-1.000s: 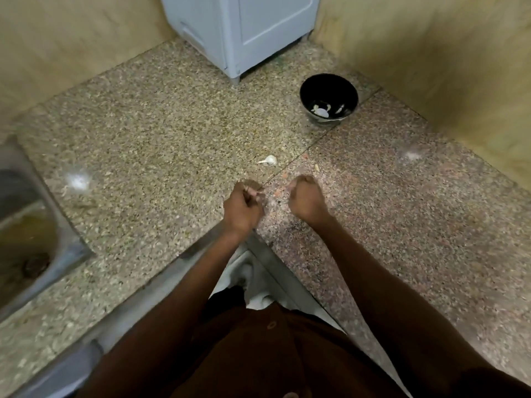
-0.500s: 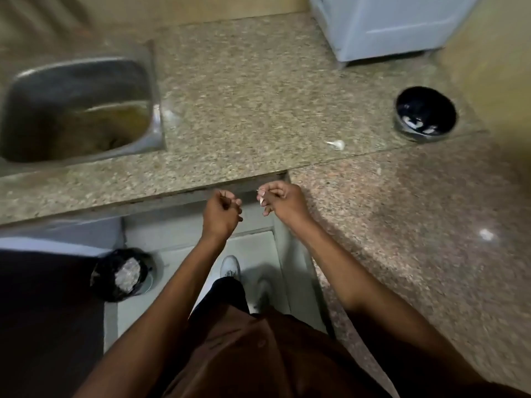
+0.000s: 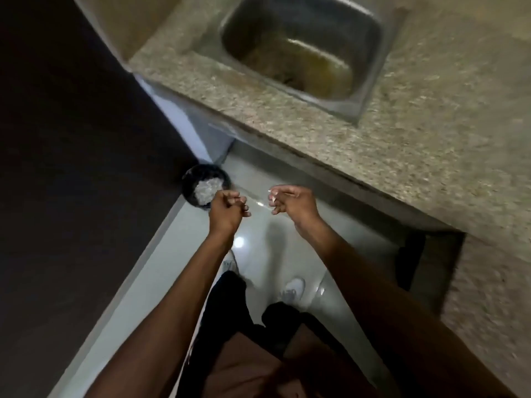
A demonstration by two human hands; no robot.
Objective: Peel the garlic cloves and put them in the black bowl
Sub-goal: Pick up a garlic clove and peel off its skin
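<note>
Both hands hang over the pale floor in front of the counter. My right hand [image 3: 293,203] pinches a small white garlic piece [image 3: 271,195] at its fingertips; whether it is clove or skin I cannot tell. My left hand [image 3: 227,209] has its fingers curled shut just right of a round black bin [image 3: 192,176] on the floor, which holds white scraps [image 3: 207,188]. Nothing shows inside the left hand. The black bowl and the loose clove on the counter are out of view.
A speckled stone counter [image 3: 402,156] runs across the upper right with a steel sink [image 3: 363,93] set in it. A dark surface [image 3: 71,139] fills the left side. My white shoes [image 3: 291,290] stand on the shiny floor below the hands.
The view has swung left and down, from the counter with the black bowl to the floor. Both hands have left the counter and moved toward the floor bin.
</note>
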